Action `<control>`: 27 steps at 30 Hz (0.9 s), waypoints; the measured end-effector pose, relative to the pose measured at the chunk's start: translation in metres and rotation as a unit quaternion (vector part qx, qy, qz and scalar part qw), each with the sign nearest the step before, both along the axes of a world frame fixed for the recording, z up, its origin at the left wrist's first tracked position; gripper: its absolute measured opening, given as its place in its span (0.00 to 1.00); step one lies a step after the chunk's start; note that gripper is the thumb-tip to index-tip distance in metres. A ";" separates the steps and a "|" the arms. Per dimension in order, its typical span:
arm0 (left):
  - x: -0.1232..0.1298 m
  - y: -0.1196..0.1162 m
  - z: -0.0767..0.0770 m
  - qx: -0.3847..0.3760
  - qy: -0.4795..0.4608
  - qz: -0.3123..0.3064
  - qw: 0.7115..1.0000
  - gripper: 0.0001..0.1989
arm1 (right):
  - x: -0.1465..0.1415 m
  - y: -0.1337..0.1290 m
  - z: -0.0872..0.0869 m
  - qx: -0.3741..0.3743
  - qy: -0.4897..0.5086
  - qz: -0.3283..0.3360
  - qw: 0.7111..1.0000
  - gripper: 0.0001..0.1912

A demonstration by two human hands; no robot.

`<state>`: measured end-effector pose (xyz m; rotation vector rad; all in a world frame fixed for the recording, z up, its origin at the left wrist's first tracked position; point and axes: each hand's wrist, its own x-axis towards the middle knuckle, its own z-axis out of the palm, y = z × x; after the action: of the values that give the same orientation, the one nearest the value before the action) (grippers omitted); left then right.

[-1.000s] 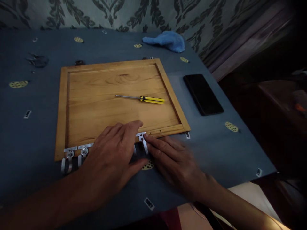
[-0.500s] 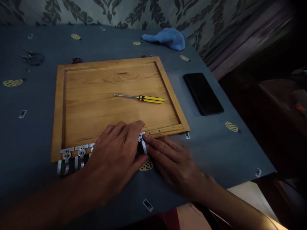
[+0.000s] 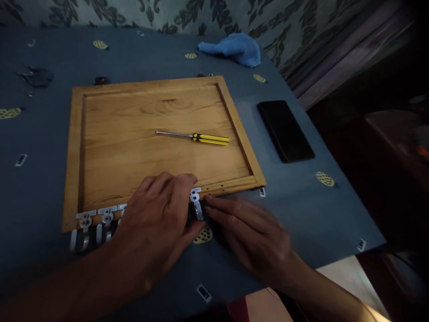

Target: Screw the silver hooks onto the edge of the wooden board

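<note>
A framed wooden panel (image 3: 167,147) lies on the blue tablecloth. Silver metal hooks (image 3: 86,221) line its near edge, with several partly covered by my left hand (image 3: 161,210). That hand is wrapped over the edge and the hook strip, its thumb below a rightmost silver hook (image 3: 195,197). Just right of this hook, my right hand (image 3: 251,228) has its fingers pressed together near the panel's edge; whether a small thing is between the fingertips cannot be made out. Small dark holes show in the edge there. A yellow and black screwdriver (image 3: 210,139) rests on the panel.
To the right of the panel lies a black phone (image 3: 286,131). A blue cloth (image 3: 234,49) sits at the back. Dark scissors-like items (image 3: 36,76) lie at the far left, and a small dark object (image 3: 102,81) touches the panel's far edge.
My right hand has drawn slightly away from the rightmost hook, which shows more fully. My left hand stays on the strip. The view has shifted a little.
</note>
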<state>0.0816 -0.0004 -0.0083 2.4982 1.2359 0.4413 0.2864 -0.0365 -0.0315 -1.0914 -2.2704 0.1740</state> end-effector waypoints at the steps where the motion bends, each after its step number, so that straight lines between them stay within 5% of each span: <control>1: 0.000 0.000 0.001 -0.001 0.002 0.004 1.000 0.22 | 0.000 -0.001 0.002 -0.001 0.000 -0.007 1.000 0.10; 27: 0.000 -0.002 0.000 0.056 0.003 -0.005 0.998 0.24 | -0.001 -0.008 0.005 -0.002 0.029 0.048 0.998 0.12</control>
<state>0.0817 -0.0024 -0.0084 2.5994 1.2323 0.5125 0.2859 -0.0441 -0.0267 -0.9672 -2.2727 0.2447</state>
